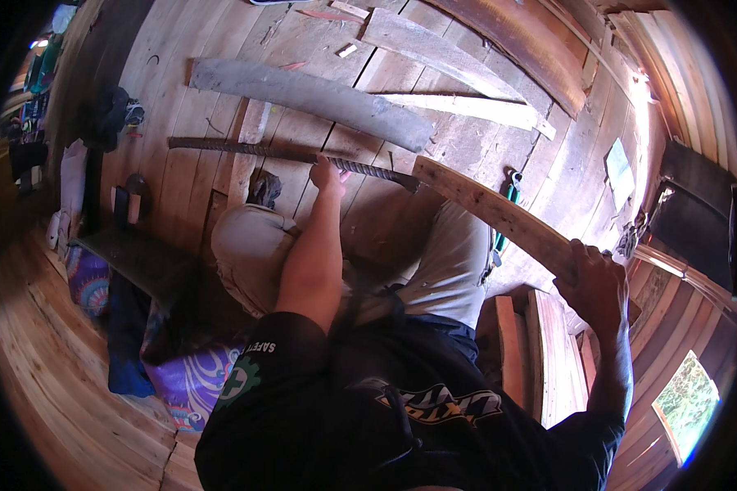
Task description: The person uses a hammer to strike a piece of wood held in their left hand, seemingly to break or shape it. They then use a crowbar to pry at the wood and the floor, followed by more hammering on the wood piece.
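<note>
In my left hand [329, 175] is a long ribbed steel bar [254, 149], gripped near its middle, lying roughly crosswise ahead of my knees. Its right end widens and flattens, close to the near end of a wooden board [491, 213]. My right hand [591, 274] is closed around the other end of that board, which slants from centre down to the right. The board's left end sits right beside the bar's flattened tip; whether they touch I cannot tell. Beyond the bar lies a grey weathered plank [303, 94].
More loose boards [450, 53] and a pale strip [475, 110] lie on the plank floor [160, 106] ahead. A green-and-black tool [512, 192] rests past my right knee. Stacked lumber [540, 352] stands at my right side, and a purple patterned cloth [196, 380] at my left.
</note>
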### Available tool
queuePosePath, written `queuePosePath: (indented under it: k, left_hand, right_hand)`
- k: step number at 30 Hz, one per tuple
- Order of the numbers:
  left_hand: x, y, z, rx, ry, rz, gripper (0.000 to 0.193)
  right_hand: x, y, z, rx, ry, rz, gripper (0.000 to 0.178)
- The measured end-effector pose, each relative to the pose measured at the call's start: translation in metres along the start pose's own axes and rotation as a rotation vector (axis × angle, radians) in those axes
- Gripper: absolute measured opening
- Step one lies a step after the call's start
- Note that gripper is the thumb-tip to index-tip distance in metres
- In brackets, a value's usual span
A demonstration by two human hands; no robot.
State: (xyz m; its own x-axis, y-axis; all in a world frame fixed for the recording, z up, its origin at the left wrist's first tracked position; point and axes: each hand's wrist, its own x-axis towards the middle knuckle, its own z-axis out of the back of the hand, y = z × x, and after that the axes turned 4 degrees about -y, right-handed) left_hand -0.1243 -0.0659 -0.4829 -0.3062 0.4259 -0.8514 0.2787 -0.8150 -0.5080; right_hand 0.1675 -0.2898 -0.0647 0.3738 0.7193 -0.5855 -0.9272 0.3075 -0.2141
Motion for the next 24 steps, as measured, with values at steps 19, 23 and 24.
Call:
queuePosePath:
  k: [19,23,24]
  left_hand:
    - [-0.008,0.000,-0.009,-0.128,0.094,-0.014,0.052]
    - [-0.005,-0.001,-0.007,-0.152,0.085,-0.032,0.052]
    - [-0.009,-0.001,-0.008,-0.147,0.079,-0.042,0.052]
  right_hand:
    - [-0.023,0.041,0.019,-0.113,-0.034,-0.028,0.055]
    - [-0.026,0.048,0.026,-0.123,-0.048,-0.014,0.054]
    - [-0.027,0.050,0.028,-0.133,-0.053,-0.012,0.054]
